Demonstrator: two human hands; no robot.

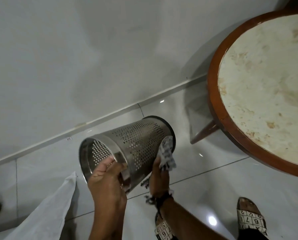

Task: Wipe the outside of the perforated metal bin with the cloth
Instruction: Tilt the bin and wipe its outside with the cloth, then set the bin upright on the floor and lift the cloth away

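The perforated metal bin (136, 141) is held tilted in the air, its open mouth turned toward me and its black-rimmed base pointing away to the right. My left hand (106, 181) grips the rim of the mouth, fingers hooked inside. My right hand (159, 177) presses a white, dark-patterned cloth (167, 155) against the bin's outer wall near the base. Part of the cloth hangs below the bin by my wrist.
A round table (214, 94) with a brown wooden rim and pale marbled top stands at the right, one leg reaching the glossy tiled floor. A grey wall with a skirting board runs behind. White fabric (46, 208) hangs at lower left. My sandalled feet (250, 220) are below.
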